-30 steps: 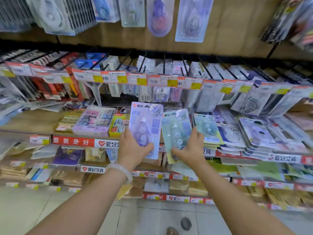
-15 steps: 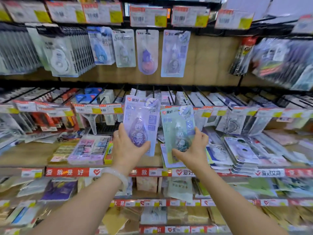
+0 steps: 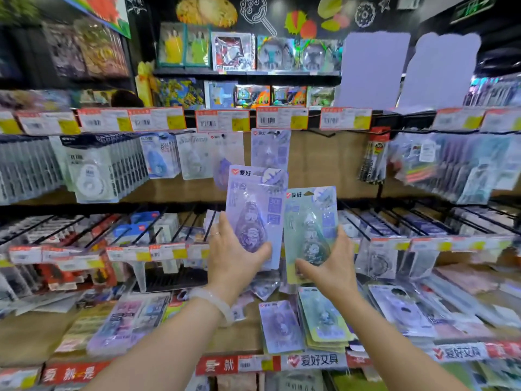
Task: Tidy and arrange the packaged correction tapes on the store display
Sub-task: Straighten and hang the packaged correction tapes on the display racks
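Store shelf edging (image 3: pixel 318 361) reads 爱好文具; both hands' fingers grip 爱好-branded packs: left hand (image 3: pixel 235 256) purple pack (image 3: pixel 255 204), right hand (image 3: pixel 331 266) green pack (image 3: pixel 310 221).

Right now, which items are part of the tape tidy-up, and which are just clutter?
In the job:
- purple correction tape pack, gripped by left hand
- green correction tape pack, gripped by right hand
- hanging purple pack
- shelf stacks

Just there:
- toy boxes
- price labels
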Demonstrator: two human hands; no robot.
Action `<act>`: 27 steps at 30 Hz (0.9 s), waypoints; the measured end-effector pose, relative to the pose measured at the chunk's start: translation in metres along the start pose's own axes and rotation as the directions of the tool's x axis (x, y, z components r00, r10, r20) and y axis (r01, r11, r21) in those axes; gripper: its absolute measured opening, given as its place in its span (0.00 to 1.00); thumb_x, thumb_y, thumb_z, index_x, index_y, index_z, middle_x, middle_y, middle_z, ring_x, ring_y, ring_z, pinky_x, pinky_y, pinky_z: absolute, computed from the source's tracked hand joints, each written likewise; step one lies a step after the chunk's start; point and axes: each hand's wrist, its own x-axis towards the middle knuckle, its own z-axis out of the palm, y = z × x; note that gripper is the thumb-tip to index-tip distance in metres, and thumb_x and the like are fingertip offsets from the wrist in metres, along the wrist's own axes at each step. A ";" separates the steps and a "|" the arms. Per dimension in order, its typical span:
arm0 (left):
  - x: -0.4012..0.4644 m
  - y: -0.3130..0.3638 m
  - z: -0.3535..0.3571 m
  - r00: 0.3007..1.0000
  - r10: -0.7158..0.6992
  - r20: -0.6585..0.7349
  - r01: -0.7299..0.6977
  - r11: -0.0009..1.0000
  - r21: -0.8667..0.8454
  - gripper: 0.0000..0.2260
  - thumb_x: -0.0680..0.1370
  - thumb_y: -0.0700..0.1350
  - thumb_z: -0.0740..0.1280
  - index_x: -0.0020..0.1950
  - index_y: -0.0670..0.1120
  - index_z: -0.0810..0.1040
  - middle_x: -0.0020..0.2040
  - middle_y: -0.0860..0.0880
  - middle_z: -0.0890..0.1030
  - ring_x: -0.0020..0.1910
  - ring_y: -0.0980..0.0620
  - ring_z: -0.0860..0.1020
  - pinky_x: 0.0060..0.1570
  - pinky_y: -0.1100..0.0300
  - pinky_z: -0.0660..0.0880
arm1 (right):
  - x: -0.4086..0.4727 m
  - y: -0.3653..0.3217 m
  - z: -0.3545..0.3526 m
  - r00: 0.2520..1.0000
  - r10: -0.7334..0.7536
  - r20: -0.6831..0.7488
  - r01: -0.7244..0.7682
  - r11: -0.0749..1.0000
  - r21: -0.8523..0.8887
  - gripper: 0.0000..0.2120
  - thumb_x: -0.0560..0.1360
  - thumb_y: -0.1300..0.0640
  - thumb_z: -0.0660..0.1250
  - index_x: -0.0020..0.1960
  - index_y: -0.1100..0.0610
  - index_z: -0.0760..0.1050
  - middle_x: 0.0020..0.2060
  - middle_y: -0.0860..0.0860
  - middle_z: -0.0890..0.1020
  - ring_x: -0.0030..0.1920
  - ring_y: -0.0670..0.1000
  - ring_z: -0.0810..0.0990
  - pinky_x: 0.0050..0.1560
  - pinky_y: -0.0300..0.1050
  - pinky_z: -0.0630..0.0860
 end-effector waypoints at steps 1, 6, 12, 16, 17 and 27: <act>0.005 0.007 0.004 1.000 0.008 0.002 -0.008 1.000 -0.009 0.49 0.67 0.56 0.74 0.77 0.42 0.49 0.73 0.42 0.59 0.73 0.46 0.58 0.69 0.54 0.58 | 0.005 0.003 -0.002 1.000 0.005 -0.004 -0.005 1.000 0.005 0.53 0.65 0.52 0.77 0.77 0.53 0.44 0.72 0.52 0.56 0.73 0.52 0.54 0.70 0.51 0.59; 0.031 0.037 0.020 0.999 0.034 -0.015 -0.034 0.999 -0.022 0.48 0.68 0.56 0.73 0.77 0.42 0.48 0.71 0.43 0.60 0.71 0.46 0.59 0.67 0.56 0.59 | 0.028 0.013 -0.016 1.000 0.016 -0.025 -0.015 1.000 0.027 0.53 0.64 0.53 0.77 0.77 0.53 0.46 0.69 0.53 0.59 0.71 0.52 0.56 0.69 0.53 0.63; 0.066 0.061 0.031 0.999 0.015 -0.034 -0.015 1.000 -0.006 0.48 0.70 0.57 0.72 0.77 0.43 0.46 0.74 0.44 0.57 0.73 0.47 0.56 0.68 0.55 0.59 | 0.057 0.022 -0.027 1.000 -0.013 -0.010 0.013 1.000 0.020 0.53 0.66 0.53 0.77 0.77 0.56 0.44 0.72 0.54 0.57 0.73 0.53 0.55 0.70 0.52 0.60; 0.076 0.069 0.039 0.998 0.003 -0.062 -0.003 1.000 -0.005 0.47 0.69 0.57 0.72 0.77 0.41 0.47 0.72 0.43 0.60 0.71 0.45 0.59 0.66 0.54 0.61 | 0.070 0.026 -0.026 1.000 -0.031 -0.001 0.031 0.999 0.024 0.53 0.65 0.53 0.77 0.77 0.55 0.44 0.70 0.53 0.58 0.71 0.52 0.57 0.68 0.50 0.61; 0.078 0.069 0.041 0.997 0.003 -0.073 -0.003 1.000 -0.002 0.47 0.69 0.56 0.72 0.77 0.41 0.48 0.71 0.42 0.61 0.71 0.44 0.60 0.66 0.54 0.61 | 0.073 0.027 -0.025 0.999 -0.034 0.004 0.034 0.999 0.032 0.53 0.65 0.53 0.77 0.77 0.55 0.44 0.70 0.52 0.58 0.72 0.52 0.57 0.68 0.50 0.61; 0.084 0.062 0.056 0.988 0.015 -0.157 -0.012 1.000 0.023 0.48 0.69 0.56 0.72 0.77 0.40 0.47 0.73 0.41 0.59 0.71 0.45 0.59 0.65 0.54 0.62 | 0.095 0.032 -0.013 0.994 -0.064 0.087 0.060 0.997 0.048 0.53 0.65 0.53 0.77 0.77 0.54 0.43 0.68 0.50 0.58 0.71 0.50 0.57 0.68 0.45 0.60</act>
